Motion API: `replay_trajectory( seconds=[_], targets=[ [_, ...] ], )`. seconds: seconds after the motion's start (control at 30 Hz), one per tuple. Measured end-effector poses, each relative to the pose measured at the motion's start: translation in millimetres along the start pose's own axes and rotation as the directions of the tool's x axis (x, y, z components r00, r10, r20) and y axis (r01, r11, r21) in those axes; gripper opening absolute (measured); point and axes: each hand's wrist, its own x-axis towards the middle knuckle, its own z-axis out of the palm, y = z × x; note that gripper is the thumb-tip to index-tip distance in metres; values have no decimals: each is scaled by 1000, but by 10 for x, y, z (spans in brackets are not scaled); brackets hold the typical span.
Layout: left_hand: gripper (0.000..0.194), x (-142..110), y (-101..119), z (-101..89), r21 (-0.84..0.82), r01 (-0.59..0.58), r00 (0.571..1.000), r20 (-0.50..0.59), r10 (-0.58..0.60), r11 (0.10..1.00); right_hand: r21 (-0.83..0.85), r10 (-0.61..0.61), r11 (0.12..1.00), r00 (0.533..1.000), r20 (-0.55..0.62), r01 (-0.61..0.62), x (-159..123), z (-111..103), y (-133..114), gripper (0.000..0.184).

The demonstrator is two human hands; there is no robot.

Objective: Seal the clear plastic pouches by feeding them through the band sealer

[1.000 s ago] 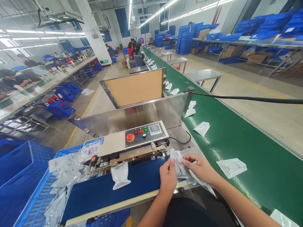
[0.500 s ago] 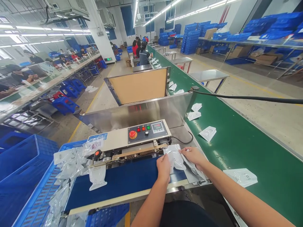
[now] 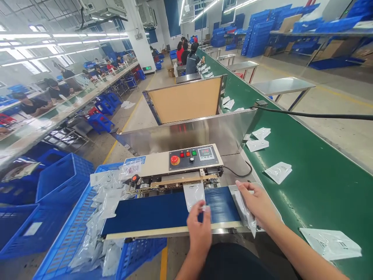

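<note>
A clear plastic pouch [image 3: 194, 194] lies on the dark blue belt [image 3: 151, 212] of a sealing machine [image 3: 180, 161], its top edge under the sealing rail. My left hand [image 3: 199, 229] pinches the pouch's lower edge, fingers closed on it. My right hand [image 3: 258, 204] rests on a small pile of clear pouches [image 3: 246, 212] at the belt's right end, fingers bent over the top one.
A blue crate [image 3: 70, 229] on the left holds several sealed pouches. A green conveyor [image 3: 305, 182] on the right carries loose pouches, one [image 3: 330, 243] near my right arm. A black cable [image 3: 311, 115] crosses above it. Other people sit at benches to the left and far ahead.
The earlier sealed pouch has travelled left off the belt. My hands have parted: the left laid a new pouch into the sealer, the right went back to the pile. The camera panned left.
</note>
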Motion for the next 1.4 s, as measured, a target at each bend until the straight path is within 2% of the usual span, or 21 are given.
replay_trajectory(
  seconds=[0.03, 0.07, 0.13, 0.17, 0.27, 0.33, 0.4, 0.5, 0.53, 0.6, 0.67, 0.73, 0.8, 0.9, 1.0, 1.1, 1.17, 1.23, 1.3, 1.33, 1.4],
  targets=[
    [46, -57, 72, 90, -11, -21, 986, 163, 22, 1000, 85, 51, 995, 999, 15, -52, -52, 70, -18, 62],
    [46, -88, 151, 195, -32, -42, 950, 309, 50, 999, 168, 91, 981, 995, 47, -98, -94, 144, -39, 63],
    [49, -73, 298, 401, -87, -75, 885, 453, 106, 993, 315, 98, 941, 990, 105, -127, -143, 258, -79, 68],
    [50, -36, 355, 483, -114, -77, 884, 452, 121, 991, 374, 69, 921, 990, 123, -110, -151, 283, -92, 70],
    [57, 108, 421, 599, -170, -21, 931, 357, 81, 985, 417, -43, 908, 988, 150, -23, -144, 209, -64, 72],
    [64, 178, 395, 590, -156, 11, 935, 351, 45, 988, 315, -92, 949, 973, 211, 21, -142, 95, 14, 66],
    [64, 215, 341, 567, -95, -26, 926, 372, 60, 995, 206, -111, 977, 961, 253, 58, -147, -9, 122, 61],
    [56, 270, 231, 608, 3, -101, 941, 324, 94, 995, 94, -118, 990, 973, 197, 101, -111, -104, 287, 60],
    [55, 301, 185, 655, 10, -63, 955, 289, 57, 998, 65, -97, 994, 982, 163, 87, -74, -123, 333, 60],
    [53, 383, 83, 790, -36, 113, 969, 227, -102, 993, 47, -10, 999, 993, 118, 4, 43, -148, 399, 60],
    [51, 477, -16, 944, -102, 286, 943, 207, -261, 953, 71, 100, 992, 989, 105, -108, 199, -155, 425, 56],
    [47, 566, -91, 1061, -142, 355, 926, 192, -326, 924, 93, 166, 980, 980, 113, -177, 361, -131, 412, 50],
    [45, 636, -136, 1105, -175, 363, 927, 170, -335, 915, 81, 184, 977, 975, 129, -195, 499, -63, 375, 46],
    [44, 694, -162, 1028, -236, 364, 931, 122, -344, 901, 41, 171, 983, 972, 164, -180, 632, 129, 316, 45],
    [47, 705, -167, 843, -285, 355, 934, 66, -351, 891, -27, 152, 988, 971, 183, -150, 667, 381, 284, 47],
    [53, 719, -172, 627, -313, 337, 938, 24, -347, 888, -97, 126, 989, 976, 180, -109, 576, 570, 293, 50],
    [56, 748, -182, 474, -320, 322, 940, -2, -340, 891, -116, 109, 989, 978, 180, -89, 435, 586, 349, 51],
    [57, 777, -202, 299, -300, 302, 946, -26, -324, 905, -126, 75, 991, 982, 175, -54, 251, 461, 473, 53],
    [56, 773, -229, 92, -194, 241, 961, -90, -261, 951, -144, 26, 990, 993, 118, -9, 60, 157, 683, 56],
    [56, 753, -242, -21, -97, 187, 969, -143, -199, 978, -160, 5, 987, 998, 55, 4, -33, -68, 821, 56],
    [61, 679, -262, -247, 168, 28, 966, -258, 17, 985, -205, 9, 978, 987, -161, -42, -230, -653, 1163, 56]
  ],
)
